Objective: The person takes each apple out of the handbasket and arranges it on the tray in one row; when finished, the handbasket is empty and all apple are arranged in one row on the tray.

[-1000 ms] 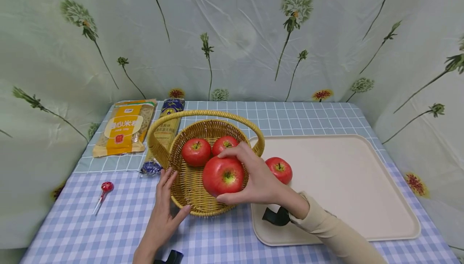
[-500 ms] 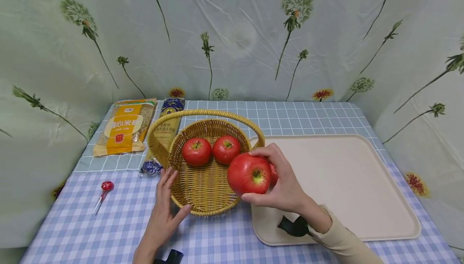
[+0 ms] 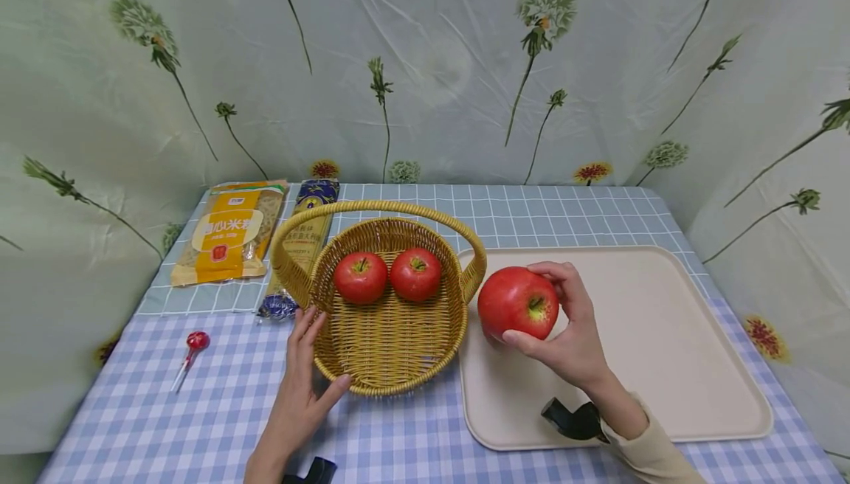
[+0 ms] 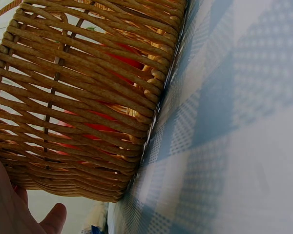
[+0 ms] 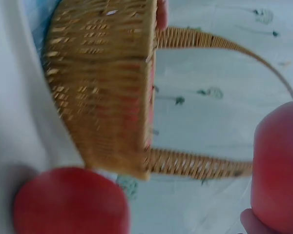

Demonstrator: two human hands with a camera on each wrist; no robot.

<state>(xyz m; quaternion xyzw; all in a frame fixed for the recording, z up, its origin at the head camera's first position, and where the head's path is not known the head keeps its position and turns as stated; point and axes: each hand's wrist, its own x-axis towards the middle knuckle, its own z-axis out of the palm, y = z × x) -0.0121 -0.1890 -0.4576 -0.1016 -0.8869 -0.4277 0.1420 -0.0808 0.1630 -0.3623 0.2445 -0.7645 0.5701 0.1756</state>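
My right hand holds a red apple between thumb and fingers, above the left part of the beige tray. A second apple sits on the tray in the right wrist view; from the head, the held one nearly hides it. Two more red apples lie at the back of a wicker basket with a tall arched handle. Against the basket's left rim rest the fingertips of my left hand, its thumb spread out towards the front rim.
At the back left lie a yellow-labelled food bag and a long blue-and-gold packet, partly behind the basket handle. A red lollipop is on the checked cloth at left. A flowered curtain hangs behind.
My right hand has carried its apple rightwards from over the basket to over the tray, uncovering the basket's right side and covering the tray's apple. The left hand stays at the rim.
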